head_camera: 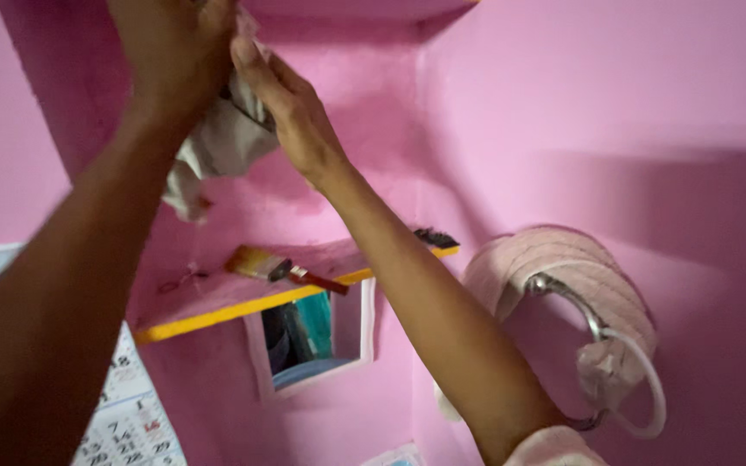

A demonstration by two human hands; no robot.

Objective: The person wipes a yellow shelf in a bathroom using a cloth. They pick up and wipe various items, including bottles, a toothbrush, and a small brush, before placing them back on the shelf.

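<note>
While both your arms reach up into the pink wall niche, your left hand (174, 47) is closed on the top of a grey cloth (222, 138), and your right hand (291, 108) lies with its fingers stretched flat against the same cloth, pressing it to the niche's back wall while its loose end hangs down between your wrists. Below the cloth, a paintbrush (274, 269) lies on the yellow-edged shelf (243, 309), a small mirror (312, 341) sits under that shelf, a calendar (127, 414) hangs at lower left, and a towel ring (615, 362) with a pale cloth over it is fixed to the right wall.
</note>
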